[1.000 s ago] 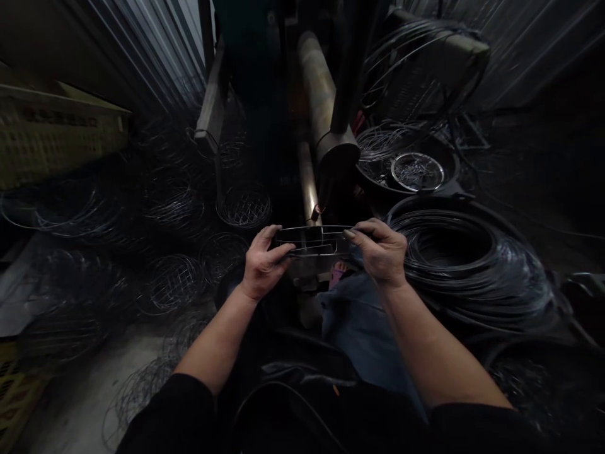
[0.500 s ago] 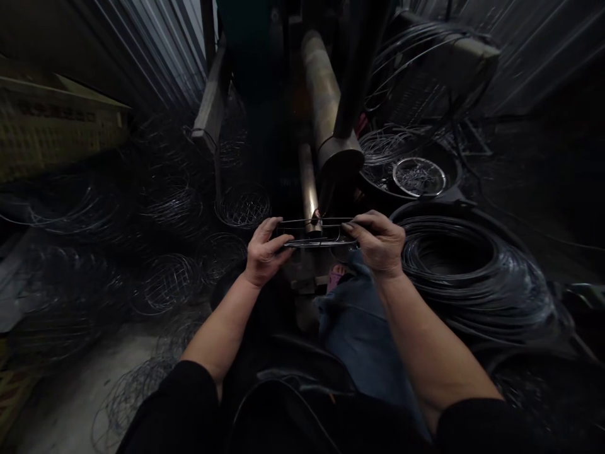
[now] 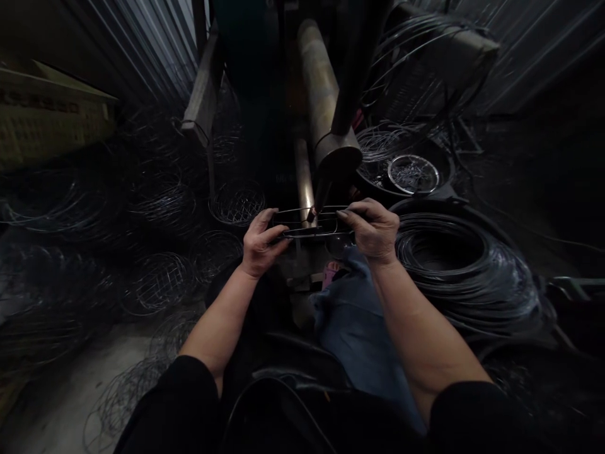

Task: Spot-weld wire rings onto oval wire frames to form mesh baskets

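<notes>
Between both hands is a round wire frame (image 3: 295, 234) made of thin metal rods, seen nearly edge-on. My left hand (image 3: 261, 244) grips its left side, thumb and fingers closed on the wire. At the right side my right hand (image 3: 375, 230) pinches the frame between thumb and fingers. The frame sits around the tip of a lower brass-coloured metal bar (image 3: 305, 180). Above it, a thick cylindrical machine arm (image 3: 326, 107) carries a slanted rod with a dark tip (image 3: 312, 213) that meets the wire near the bar's end.
A large coil of wire (image 3: 472, 296) lies on the right. Behind it, a black tub holds loose wire and a round metal bowl (image 3: 413, 174) of small wire pieces. Piled wire grids (image 3: 161, 280) cover the left floor. Blue cloth (image 3: 354, 321) lies below my hands.
The wire frame has tilted, showing more of its opening, and the slanted rod's tip now sits lower against it. The whole view has shifted slightly. Both hands keep their grip.
</notes>
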The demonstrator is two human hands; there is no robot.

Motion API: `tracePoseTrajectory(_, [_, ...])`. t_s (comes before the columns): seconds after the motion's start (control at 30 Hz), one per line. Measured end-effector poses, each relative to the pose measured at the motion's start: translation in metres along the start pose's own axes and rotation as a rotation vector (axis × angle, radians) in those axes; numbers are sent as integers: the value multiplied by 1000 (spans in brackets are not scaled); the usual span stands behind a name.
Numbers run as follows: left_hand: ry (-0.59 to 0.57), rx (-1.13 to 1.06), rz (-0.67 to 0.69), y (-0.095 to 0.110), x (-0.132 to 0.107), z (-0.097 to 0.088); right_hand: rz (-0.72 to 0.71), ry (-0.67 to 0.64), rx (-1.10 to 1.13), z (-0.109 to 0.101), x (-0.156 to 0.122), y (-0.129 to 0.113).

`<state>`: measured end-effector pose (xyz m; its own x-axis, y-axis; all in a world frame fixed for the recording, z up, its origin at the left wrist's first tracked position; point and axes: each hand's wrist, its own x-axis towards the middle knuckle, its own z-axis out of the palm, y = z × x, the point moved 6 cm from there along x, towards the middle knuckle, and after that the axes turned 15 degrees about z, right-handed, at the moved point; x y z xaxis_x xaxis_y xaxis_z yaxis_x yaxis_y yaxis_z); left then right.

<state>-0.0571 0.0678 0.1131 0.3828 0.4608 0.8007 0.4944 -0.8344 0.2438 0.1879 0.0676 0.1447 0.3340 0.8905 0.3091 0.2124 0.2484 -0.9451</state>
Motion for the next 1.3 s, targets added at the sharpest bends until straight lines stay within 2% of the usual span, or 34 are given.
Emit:
tracePoseTrajectory(0.1, [9, -6, -2, 0, 0, 0, -10, -14, 42, 2, 0, 3])
tracePoseTrajectory(0.3, [100, -63, 23, 1, 1, -1, 3, -20, 113, 5, -3, 5])
tracePoseTrajectory(0.47, [41, -149, -68, -3, -2, 0, 88, -28, 164, -17, 1, 25])
tracePoseTrajectory(0.53, [43, -170, -78, -4, -2, -1, 183, -110, 207, -26, 7, 45])
tracePoseTrajectory(0.6, [41, -197, -89, -7, 1, -1, 340, -218, 272, -31, 11, 66])
tracePoseTrajectory(0.67, [26, -216, -112, -12, 4, 0, 452, -251, 311, -36, 11, 78])
tracePoseTrajectory(0.73, [44, -185, -184, -20, 4, -1, 440, -258, 271, -37, 5, 72])
tracePoseTrajectory(0.8, [141, -103, -323, -24, -5, -7, 363, -261, 192, -33, -9, 53])
tracePoseTrajectory(0.9, [279, 3, -485, -7, -32, -11, 292, -133, 116, -27, -37, 24])
tracePoseTrajectory(0.93, [264, 0, -478, 5, -40, -6, 290, -80, 107, -25, -46, 16])
tracePoseTrajectory(1.0, [121, -102, -392, 32, -51, 14, 301, -16, 107, -19, -59, 5])
tracePoseTrajectory(1.1, [-18, -139, -293, 59, -61, 41, 297, -12, 96, -10, -65, -8])
tracePoseTrajectory(1.17, [-9, -65, -245, 62, -59, 49, 278, -31, 56, -6, -64, -16])
tracePoseTrajectory(1.3, [19, 88, -122, 51, -46, 54, 245, -73, 9, 1, -63, -27])
